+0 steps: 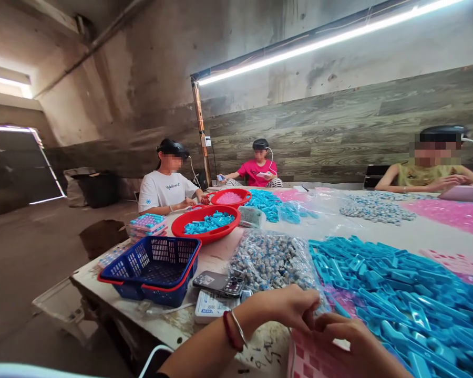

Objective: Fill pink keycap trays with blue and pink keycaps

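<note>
Near the bottom of the head view, my left hand (pixel 289 307) and my right hand (pixel 349 338) meet with fingers curled together. Whatever their fingertips hold is hidden. Beneath them lies a pink tray (pixel 309 362) with a checkered pattern, partly covered by my right hand. Just beyond my left hand is a clear plastic bag (pixel 274 257) full of small grey and blue parts. A large pile of blue plastic pieces (pixel 394 283) spreads to the right of my hands.
A dark blue basket (pixel 153 291), a phone (pixel 213 282) on a white box (pixel 215 307), and red bowls (pixel 207 239) (pixel 230 197) stand left. Three people sit across the table. Pink pieces (pixel 453 215) lie at the far right.
</note>
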The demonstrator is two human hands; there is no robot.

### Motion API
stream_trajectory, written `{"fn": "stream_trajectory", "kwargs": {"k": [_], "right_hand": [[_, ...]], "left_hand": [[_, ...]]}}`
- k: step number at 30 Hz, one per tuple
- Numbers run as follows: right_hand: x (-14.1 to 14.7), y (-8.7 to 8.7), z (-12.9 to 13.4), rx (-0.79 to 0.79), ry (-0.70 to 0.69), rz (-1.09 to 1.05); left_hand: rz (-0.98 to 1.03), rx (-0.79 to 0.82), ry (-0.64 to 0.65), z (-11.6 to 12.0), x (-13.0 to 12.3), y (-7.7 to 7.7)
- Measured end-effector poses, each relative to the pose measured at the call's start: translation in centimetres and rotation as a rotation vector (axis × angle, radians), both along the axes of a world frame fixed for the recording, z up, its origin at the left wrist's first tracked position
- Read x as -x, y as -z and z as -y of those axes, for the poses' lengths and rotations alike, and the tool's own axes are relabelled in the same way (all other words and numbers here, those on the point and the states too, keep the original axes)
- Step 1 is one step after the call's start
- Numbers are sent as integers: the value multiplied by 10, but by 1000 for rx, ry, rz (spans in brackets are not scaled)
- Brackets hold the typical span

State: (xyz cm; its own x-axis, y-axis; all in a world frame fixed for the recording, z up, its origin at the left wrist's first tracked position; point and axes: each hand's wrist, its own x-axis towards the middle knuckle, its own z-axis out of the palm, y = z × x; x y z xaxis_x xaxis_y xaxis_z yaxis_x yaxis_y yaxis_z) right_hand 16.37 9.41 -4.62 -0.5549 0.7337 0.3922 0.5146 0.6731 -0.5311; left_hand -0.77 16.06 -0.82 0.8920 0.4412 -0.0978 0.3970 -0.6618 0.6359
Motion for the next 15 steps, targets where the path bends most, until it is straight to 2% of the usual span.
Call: {"fn": "stream_trajectory", "kwargs": {"k": [8,15], "right_hand": [[2,6,0,-48,9,84],[0,14,-4,-21,17,35]], "left_hand": [[-52,-79,-8,7,0,-12],[-80,-98,20,-2,-2,-3]]}}
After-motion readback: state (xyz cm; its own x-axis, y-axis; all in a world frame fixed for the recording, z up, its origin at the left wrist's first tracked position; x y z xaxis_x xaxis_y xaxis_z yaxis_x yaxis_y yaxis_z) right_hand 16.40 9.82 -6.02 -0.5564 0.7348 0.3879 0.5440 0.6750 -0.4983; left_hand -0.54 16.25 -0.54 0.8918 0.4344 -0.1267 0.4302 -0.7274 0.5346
